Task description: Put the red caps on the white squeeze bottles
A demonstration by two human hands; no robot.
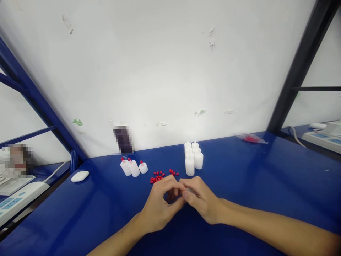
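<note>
While the left hand (pixel 157 209) meets the right hand (pixel 204 201), both are curled.
Any grip is hidden; red caps (pixel 154 180) lie just beyond the left hand, white bottles (pixel 190 166) stand beyond the right.

Blue tabletop (pixel 266 177): open lane to the right, between the cluster of upright white plastic bottles (pixel 197 161) and the transparent plastic bag of red pieces (pixel 250 138); second lane front left, between left forearm (pixel 119 234) and smooth white rounded object (pixel 80 176). Obstacles: left hand (pixel 162 206) and right hand (pixel 204 201), meeting centrally; small red plastic caps (pixel 157 172), scattered just beyond; three red-capped white bottles (pixel 134 168); white wall (pixel 165 71) closes the rear.
</note>
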